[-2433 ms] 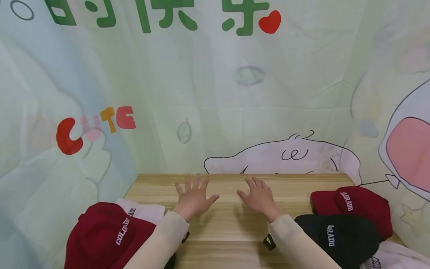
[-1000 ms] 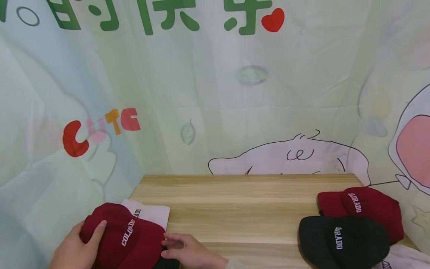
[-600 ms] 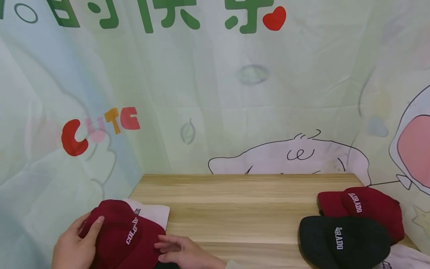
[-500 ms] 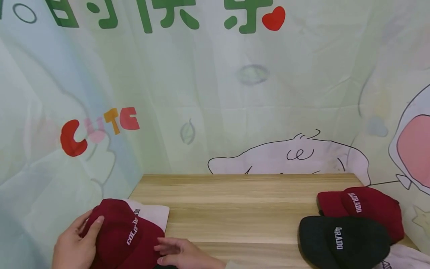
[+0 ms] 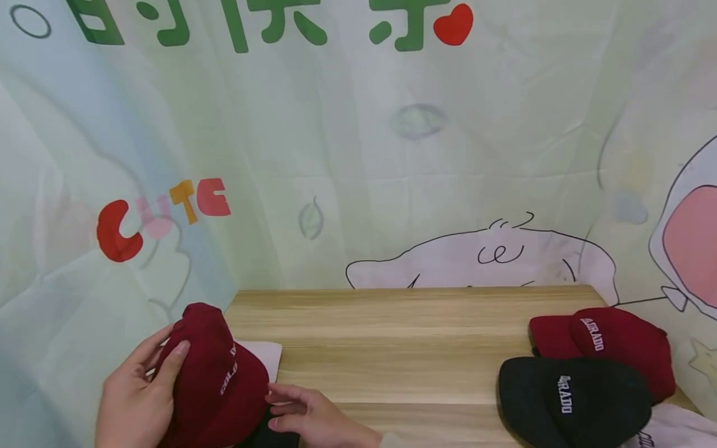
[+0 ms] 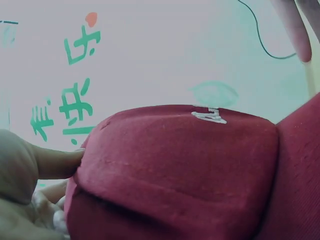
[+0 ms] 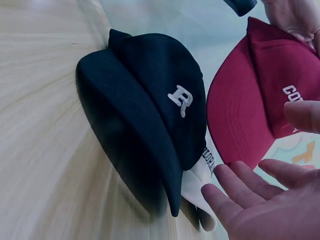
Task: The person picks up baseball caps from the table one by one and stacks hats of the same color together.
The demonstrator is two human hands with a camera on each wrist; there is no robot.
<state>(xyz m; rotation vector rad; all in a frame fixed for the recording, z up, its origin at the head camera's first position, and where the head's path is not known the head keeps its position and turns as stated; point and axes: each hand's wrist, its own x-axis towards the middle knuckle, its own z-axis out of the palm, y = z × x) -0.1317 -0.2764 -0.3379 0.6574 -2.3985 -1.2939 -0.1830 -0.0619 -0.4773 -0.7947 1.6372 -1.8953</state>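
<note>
My left hand [image 5: 137, 395] pinches the crown of a dark red baseball cap [image 5: 218, 392] with white lettering, thumb on the near side. In the right wrist view, the red cap [image 7: 242, 100] is tilted and stands apart from a black cap [image 7: 145, 95] with a white R. Part of a white cap [image 7: 196, 187] shows behind the black one. My right hand [image 5: 319, 417] has its fingers loosely extended, fingertips right at the red cap's brim. The left wrist view is mostly filled by the red cap's crown [image 6: 175, 155].
On the right side of the wooden table [image 5: 392, 348] lie a second red cap [image 5: 622, 351], a black cap [image 5: 582, 401] overlapping it, and a white cap [image 5: 680, 426] partly underneath. Printed curtains [image 5: 336, 155] enclose the back and sides.
Both hands went from over the table's middle to the left caps. The left hand took hold of the red cap's crown and raised it, tilting it up off the caps beneath.
</note>
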